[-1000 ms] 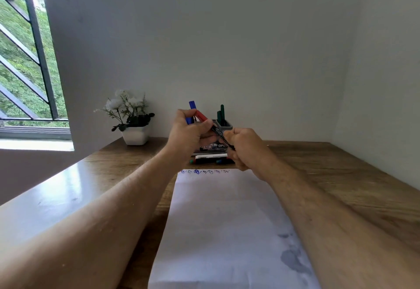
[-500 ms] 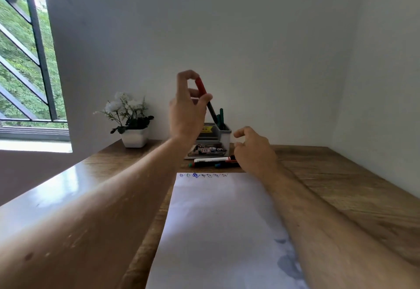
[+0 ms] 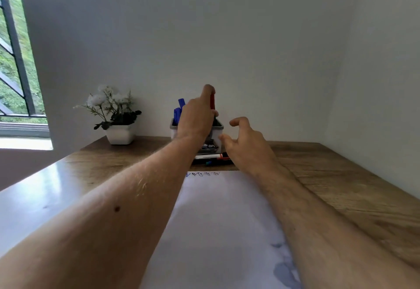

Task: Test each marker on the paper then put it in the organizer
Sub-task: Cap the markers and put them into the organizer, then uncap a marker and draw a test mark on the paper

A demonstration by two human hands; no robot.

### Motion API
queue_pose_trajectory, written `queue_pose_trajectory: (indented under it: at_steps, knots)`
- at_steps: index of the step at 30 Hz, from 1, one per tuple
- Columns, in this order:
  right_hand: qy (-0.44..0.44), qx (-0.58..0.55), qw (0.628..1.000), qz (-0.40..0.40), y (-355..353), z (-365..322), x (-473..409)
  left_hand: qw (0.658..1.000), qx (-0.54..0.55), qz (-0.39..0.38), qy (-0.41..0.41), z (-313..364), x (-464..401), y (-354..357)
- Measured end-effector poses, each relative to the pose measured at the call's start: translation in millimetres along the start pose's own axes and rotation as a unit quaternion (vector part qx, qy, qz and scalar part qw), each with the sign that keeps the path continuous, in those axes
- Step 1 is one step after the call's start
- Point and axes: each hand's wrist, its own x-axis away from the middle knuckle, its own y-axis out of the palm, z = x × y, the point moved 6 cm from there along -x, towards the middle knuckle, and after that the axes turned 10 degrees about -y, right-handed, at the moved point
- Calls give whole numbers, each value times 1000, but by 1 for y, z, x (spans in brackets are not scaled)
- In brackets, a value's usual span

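My left hand (image 3: pixel 197 118) grips a red-capped marker (image 3: pixel 212 101) upright, its lower end down inside the grey-and-white organizer (image 3: pixel 218 129) at the back of the desk. Blue markers (image 3: pixel 178 109) stand in the organizer's left side. My right hand (image 3: pixel 246 145) hovers open just right of the organizer, fingers spread, holding nothing. Below it, loose markers (image 3: pixel 210 157) lie in front of the organizer, partly hidden by both hands. The white paper (image 3: pixel 218 220) stretches toward me, with a row of small scribbles (image 3: pixel 203 174) along its far edge.
A white pot of white flowers (image 3: pixel 119 129) stands at the back left of the wooden desk (image 3: pixel 341 186). Walls close the desk at the back and right. A barred window (image 3: pixel 13 72) is at the far left. A grey stain (image 3: pixel 286 272) marks the paper's near right.
My left hand took the red marker from both hands' grip, lifted it, then lowered it into the organizer. My right hand let go and opened.
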Motion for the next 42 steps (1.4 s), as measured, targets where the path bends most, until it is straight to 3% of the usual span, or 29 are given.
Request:
queue_pose_trajectory:
  at_steps: [11, 20, 28, 36, 42]
  knots:
    - [36, 48, 997, -53, 4, 4, 1, 972, -218, -88, 9, 4, -6, 10]
    - [56, 85, 990, -101, 5, 2, 5, 986, -135, -87, -49, 3, 17, -22]
    - [35, 125, 982, -138, 9, 1, 9, 966, -222, -127, -27, -22, 55, -33]
    - [18, 125, 976, -176, 21, 4, 9, 974, -180, -132, -34, -36, 67, -45]
    - [-5, 132, 979, -157, 16, -1, 9, 971, -169, -168, -37, -32, 76, -27]
